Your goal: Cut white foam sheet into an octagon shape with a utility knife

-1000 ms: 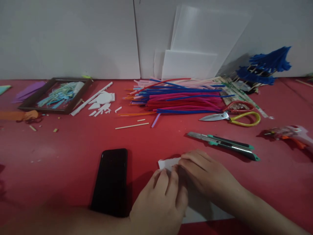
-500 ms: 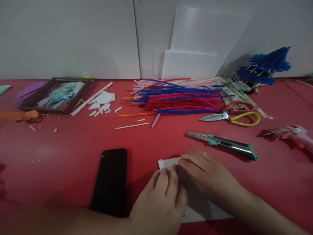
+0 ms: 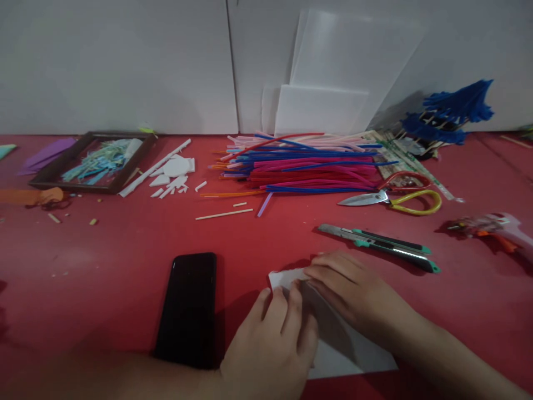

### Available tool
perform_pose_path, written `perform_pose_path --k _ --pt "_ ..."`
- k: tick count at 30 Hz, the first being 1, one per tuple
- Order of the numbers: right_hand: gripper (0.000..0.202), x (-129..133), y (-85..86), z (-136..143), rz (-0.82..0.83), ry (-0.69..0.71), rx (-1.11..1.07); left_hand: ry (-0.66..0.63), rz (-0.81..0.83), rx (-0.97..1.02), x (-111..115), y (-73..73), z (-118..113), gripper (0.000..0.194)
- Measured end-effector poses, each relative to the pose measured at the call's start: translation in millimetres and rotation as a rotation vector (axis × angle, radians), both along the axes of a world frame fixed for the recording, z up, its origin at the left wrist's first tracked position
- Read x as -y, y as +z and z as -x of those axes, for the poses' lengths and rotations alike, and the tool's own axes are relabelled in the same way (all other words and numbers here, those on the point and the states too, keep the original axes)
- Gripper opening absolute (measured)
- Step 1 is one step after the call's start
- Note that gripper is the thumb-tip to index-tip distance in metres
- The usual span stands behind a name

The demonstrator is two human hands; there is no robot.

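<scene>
A white sheet (image 3: 333, 347) lies flat on the red table near its front edge, partly covered by both hands. My left hand (image 3: 272, 339) rests on its left side, fingers slightly bent and apart, fingertips pressing near the upper left corner. My right hand (image 3: 353, 291) is over the sheet's upper right edge, its fingers drawn together. At its fingertips shows a small pale tan bit, possibly a stick end; the rest is hidden under the hand. Left of my left hand lies a black phone (image 3: 187, 308). Beyond my right hand is a green-and-black utility knife (image 3: 383, 247).
Scissors (image 3: 387, 198) with red and yellow handles lie behind the knife, beside a pile of coloured pipe cleaners (image 3: 312, 164). A glue gun (image 3: 491, 228) is at right. White scraps (image 3: 177, 166), thin sticks (image 3: 225, 214) and a brown frame (image 3: 41, 180) lie further back.
My right hand has shifted slightly right, uncovering more of the sheet's top edge and the pale bit at its fingertips. My left hand stays nearly in place.
</scene>
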State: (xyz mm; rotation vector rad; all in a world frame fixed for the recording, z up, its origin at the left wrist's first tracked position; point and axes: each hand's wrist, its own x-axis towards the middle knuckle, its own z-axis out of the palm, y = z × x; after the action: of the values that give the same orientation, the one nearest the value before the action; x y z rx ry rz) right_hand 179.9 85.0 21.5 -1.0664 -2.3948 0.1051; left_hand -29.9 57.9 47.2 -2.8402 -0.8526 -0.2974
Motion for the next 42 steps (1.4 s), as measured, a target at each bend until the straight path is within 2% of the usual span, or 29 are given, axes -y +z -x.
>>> perform_pose_path --k 7,20,35,42 --pt "0.021 -2.3 5.3 -5.5 0.121 -0.026 -0.092 -0.001 -0.006 0.008 0.4 -1.3 1.0 0.027" --pt "0.020 -3.8 4.6 -7.1 0.091 0.005 -0.094 0.010 0.004 0.011 0.7 -3.3 1.5 0.040" --pt "0.020 -4.2 6.8 -5.9 0.071 0.010 -0.062 0.006 -0.035 0.001 1.6 -3.1 0.9 0.027" --pt "0.024 -1.3 -0.8 -2.7 0.082 -0.013 -0.036 0.028 -0.076 -0.004 4.5 -3.6 -1.5 0.027"
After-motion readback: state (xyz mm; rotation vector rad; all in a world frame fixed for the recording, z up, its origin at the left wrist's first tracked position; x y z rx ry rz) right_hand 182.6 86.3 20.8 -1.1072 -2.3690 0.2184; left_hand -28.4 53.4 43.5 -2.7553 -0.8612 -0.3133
